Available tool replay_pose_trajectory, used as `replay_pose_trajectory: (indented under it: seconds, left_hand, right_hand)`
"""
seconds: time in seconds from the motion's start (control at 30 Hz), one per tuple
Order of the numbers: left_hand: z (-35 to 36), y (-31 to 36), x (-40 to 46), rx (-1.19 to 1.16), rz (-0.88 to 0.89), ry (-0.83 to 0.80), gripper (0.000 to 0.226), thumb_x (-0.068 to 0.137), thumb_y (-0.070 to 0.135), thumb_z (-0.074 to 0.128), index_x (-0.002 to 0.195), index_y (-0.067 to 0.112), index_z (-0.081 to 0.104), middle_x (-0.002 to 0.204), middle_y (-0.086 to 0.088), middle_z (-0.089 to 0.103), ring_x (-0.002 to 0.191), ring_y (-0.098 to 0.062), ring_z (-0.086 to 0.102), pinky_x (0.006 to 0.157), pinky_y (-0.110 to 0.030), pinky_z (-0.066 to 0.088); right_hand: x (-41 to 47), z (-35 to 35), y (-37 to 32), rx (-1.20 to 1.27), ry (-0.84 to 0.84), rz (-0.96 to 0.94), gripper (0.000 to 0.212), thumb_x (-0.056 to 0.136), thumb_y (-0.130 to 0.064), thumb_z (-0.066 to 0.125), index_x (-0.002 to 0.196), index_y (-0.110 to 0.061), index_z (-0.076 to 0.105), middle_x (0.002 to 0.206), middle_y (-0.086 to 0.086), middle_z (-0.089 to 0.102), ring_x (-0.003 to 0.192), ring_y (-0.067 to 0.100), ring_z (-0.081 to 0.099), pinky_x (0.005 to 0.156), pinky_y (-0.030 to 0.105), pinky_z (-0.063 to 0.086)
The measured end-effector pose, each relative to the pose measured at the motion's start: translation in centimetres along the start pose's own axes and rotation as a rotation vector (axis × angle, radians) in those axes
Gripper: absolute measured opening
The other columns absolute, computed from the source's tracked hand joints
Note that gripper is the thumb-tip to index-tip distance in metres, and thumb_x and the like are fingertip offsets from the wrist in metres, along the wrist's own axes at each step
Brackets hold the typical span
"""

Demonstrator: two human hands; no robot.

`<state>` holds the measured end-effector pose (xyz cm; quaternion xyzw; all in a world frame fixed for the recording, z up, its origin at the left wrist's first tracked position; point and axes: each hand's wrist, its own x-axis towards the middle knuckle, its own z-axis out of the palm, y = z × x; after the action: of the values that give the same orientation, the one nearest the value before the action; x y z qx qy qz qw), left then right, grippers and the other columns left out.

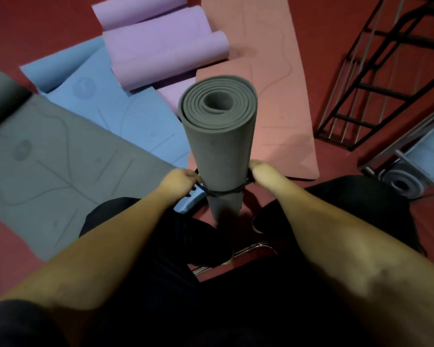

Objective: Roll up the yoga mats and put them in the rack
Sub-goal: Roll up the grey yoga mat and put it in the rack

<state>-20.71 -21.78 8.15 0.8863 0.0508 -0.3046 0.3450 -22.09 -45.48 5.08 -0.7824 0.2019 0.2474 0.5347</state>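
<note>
Red floor; hands cinch ribbed, spiral-rolled grey mat (pixel 218 136).

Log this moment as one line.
step: strapping | rolled grey mat upright | left hand, right hand pulling black strap | rack not yet loaded

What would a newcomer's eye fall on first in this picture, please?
The rolled grey mat stands upright at centre, both hands pulling a dark strap around its lower part. Behind it, grey, blue, purple and pink mats lie on the red floor.
</note>
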Motion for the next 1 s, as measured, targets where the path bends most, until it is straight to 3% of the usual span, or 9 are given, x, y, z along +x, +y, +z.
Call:
replay_pose_trajectory:
  seconds: [0.1, 0.23, 0.4, 0.47, 0.57, 0.67, 0.73, 0.8, 1.0]
  left_hand:
    - [-0.2, 0.3, 0.1, -0.273, -0.046, 0.216, 0.021, 0.086, 0.010, 0.049, 0.097, 0.011, 0.067, 0.090, -0.015, 0.069, 0.081, -0.032, 0.066, 0.077, -0.037, 0.059]
    - [0.8, -0.3, 1.1, -0.282, -0.016, -0.042, 0.068, 0.081, 0.004, 0.049, 0.143, 0.031, 0.044, 0.120, 0.009, 0.066, 0.107, -0.022, 0.063, 0.096, -0.048, 0.053]
    - [2.5, 2.5, 2.5, -0.401, -0.009, 0.020, 0.060, 0.084, -0.006, 0.042, 0.132, 0.028, 0.057, 0.121, 0.002, 0.068, 0.107, -0.019, 0.061, 0.090, -0.037, 0.051]
    - [2.9, 3.8, 3.7, -0.569, 0.005, 0.014, 0.065, 0.082, -0.007, 0.039, 0.127, 0.035, 0.059, 0.124, 0.005, 0.068, 0.114, -0.018, 0.061, 0.098, -0.037, 0.051]
    - [3.5, 5.7, 5.7, -0.734, 0.043, -0.046, 0.053, 0.090, 0.000, 0.037, 0.128, 0.028, 0.060, 0.115, 0.016, 0.068, 0.099, 0.009, 0.060, 0.079, -0.015, 0.045]
    - [4.2, 6.8, 9.3, -0.817, 0.055, -0.059, 0.033, 0.106, 0.037, 0.035, 0.132, 0.026, 0.053, 0.113, 0.022, 0.063, 0.088, 0.020, 0.059, 0.083, -0.011, 0.045]
    - [4.7, 7.4, 12.3, -0.756, 0.091, -0.058, 0.049, 0.103, 0.043, 0.043, 0.146, 0.019, 0.039, 0.129, 0.014, 0.056, 0.103, 0.010, 0.057, 0.096, -0.013, 0.044]
    - [4.9, 7.9, 14.5, -0.629, 0.156, -0.064, 0.073, 0.091, 0.032, 0.069, 0.149, 0.012, 0.028, 0.137, 0.002, 0.050, 0.111, -0.003, 0.053, 0.084, -0.003, 0.043]
    - [7.2, 11.1, 20.9, -0.350, 0.280, -0.077, 0.108, 0.068, 0.007, 0.090, 0.151, 0.012, 0.021, 0.135, 0.004, 0.045, 0.121, -0.007, 0.043, 0.082, -0.005, 0.035]
  right_hand:
    - [0.5, 0.1, 0.7, -0.074, 0.147, -0.096, 0.027, 0.099, -0.017, 0.046, 0.116, -0.020, 0.066, 0.113, -0.001, 0.066, 0.096, 0.016, 0.057, 0.078, 0.024, 0.039]
    - [1.8, 0.6, 1.3, -0.108, 0.194, -0.158, 0.043, 0.090, -0.003, 0.053, 0.131, -0.014, 0.058, 0.127, 0.005, 0.058, 0.111, 0.023, 0.057, 0.098, 0.033, 0.046]
    - [3.3, 0.3, 1.1, 0.045, 0.132, -0.049, 0.046, 0.089, -0.004, 0.040, 0.123, -0.026, 0.061, 0.093, -0.001, 0.065, 0.072, 0.016, 0.053, 0.058, 0.024, 0.038]
    - [4.5, -0.7, 0.6, 0.075, 0.161, -0.008, 0.051, 0.088, 0.000, 0.036, 0.128, -0.022, 0.060, 0.100, 0.000, 0.065, 0.073, 0.016, 0.054, 0.055, 0.022, 0.037]
    - [6.4, -3.0, -0.6, 0.195, 0.073, 0.074, 0.054, 0.084, 0.009, 0.033, 0.124, -0.016, 0.059, 0.094, 0.002, 0.065, 0.076, 0.019, 0.059, 0.053, 0.022, 0.044]
    - [8.6, -5.6, -1.8, 0.241, -0.047, 0.184, 0.048, 0.082, 0.007, 0.037, 0.114, -0.024, 0.055, 0.099, 0.002, 0.059, 0.086, 0.019, 0.057, 0.057, 0.024, 0.049]
    - [10.9, -7.2, -2.0, 0.249, -0.134, 0.219, 0.040, 0.084, 0.000, 0.041, 0.111, -0.026, 0.054, 0.107, 0.000, 0.058, 0.095, 0.018, 0.056, 0.077, 0.034, 0.052]
    - [12.8, -8.5, -2.0, 0.252, -0.191, 0.251, 0.030, 0.088, -0.007, 0.044, 0.111, -0.022, 0.055, 0.109, 0.000, 0.057, 0.097, 0.017, 0.055, 0.092, 0.038, 0.048]
    - [16.7, -13.2, -0.2, 0.353, -0.245, 0.282, 0.021, 0.090, -0.017, 0.049, 0.109, -0.019, 0.058, 0.094, 0.000, 0.061, 0.076, 0.014, 0.059, 0.073, 0.028, 0.051]
